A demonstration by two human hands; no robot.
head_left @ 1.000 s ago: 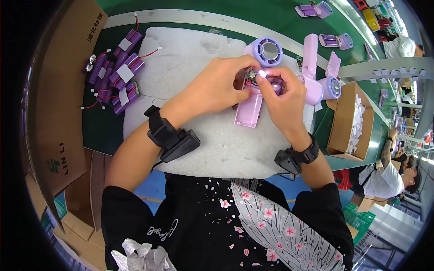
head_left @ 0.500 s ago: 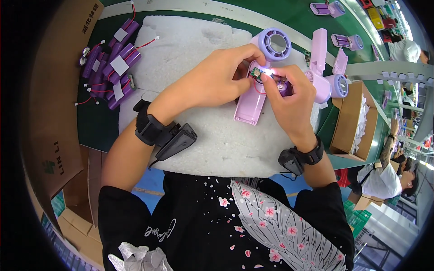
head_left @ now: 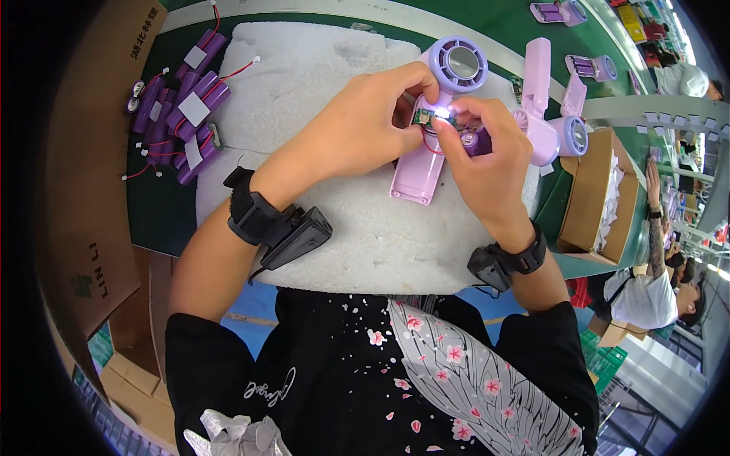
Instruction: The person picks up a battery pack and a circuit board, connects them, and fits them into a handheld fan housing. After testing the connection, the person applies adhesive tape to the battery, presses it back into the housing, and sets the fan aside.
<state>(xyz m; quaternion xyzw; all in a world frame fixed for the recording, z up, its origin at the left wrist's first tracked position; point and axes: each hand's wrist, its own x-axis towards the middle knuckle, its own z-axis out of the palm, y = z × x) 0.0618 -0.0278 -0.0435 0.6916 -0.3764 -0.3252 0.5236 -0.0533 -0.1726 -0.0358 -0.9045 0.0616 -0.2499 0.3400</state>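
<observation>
Both hands have stayed over the open pink handheld fan (head_left: pixel 426 163) on the white foam pad (head_left: pixel 319 91), the left hand (head_left: pixel 365 125) and right hand (head_left: pixel 483 156) each pinching the small lit circuit board (head_left: pixel 430 115) in a closed grip, so fitting continues.

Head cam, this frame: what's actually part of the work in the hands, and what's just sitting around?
In hand:
left hand and right hand on the small circuit board
open pink fan shell
purple battery cell
white foam pad

Lying about:
pile of purple battery cells
assembled pink fans
cardboard box
</observation>
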